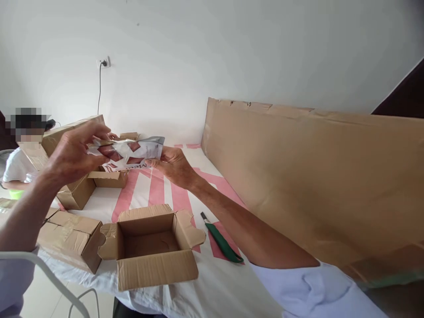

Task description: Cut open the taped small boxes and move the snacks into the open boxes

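Observation:
Between my two hands a white packet (129,154) with reddish-brown diamond patches and partly legible lettering is held up above the cloth. My left hand (79,148) pinches its left end, thumb in front. At the right end, my right hand (174,167) grips it with the thumb on the front face. Below stands a cardboard box (157,270) with its flaps spread, and its visible inside holds nothing. To the right of that box lies a dark green object with a black-tipped end (221,243), whose kind I cannot make out.
A taped carton (71,236) stands left of the flapped box, with more cartons (77,192) behind it. A large cardboard sheet (314,190) leans along the right. Another person (21,163) is at far left. A pink-and-white cloth (155,192) covers the surface; a pale curved bar (43,267) crosses lower left.

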### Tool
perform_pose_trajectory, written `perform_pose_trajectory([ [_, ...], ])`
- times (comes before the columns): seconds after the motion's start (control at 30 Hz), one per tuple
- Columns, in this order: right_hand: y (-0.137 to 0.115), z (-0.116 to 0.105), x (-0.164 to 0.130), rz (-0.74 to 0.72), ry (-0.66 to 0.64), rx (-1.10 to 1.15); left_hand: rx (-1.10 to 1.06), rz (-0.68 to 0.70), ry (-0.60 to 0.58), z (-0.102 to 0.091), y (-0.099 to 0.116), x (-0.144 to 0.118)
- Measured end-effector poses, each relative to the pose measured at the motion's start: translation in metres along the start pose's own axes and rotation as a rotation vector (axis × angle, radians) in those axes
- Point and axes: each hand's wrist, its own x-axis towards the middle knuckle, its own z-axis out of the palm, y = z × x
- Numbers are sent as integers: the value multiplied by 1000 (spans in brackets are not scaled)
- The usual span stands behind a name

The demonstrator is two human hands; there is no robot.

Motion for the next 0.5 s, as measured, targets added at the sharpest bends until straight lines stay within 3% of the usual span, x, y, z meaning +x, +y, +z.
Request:
perform_pose_trajectory([
  [0.23,47,13,-15,131,-25,-81,366,26,-470,24,-29,4],
  [0.5,77,25,-30,285,-124,-247,450,-46,-655,54,-80,-4],
])
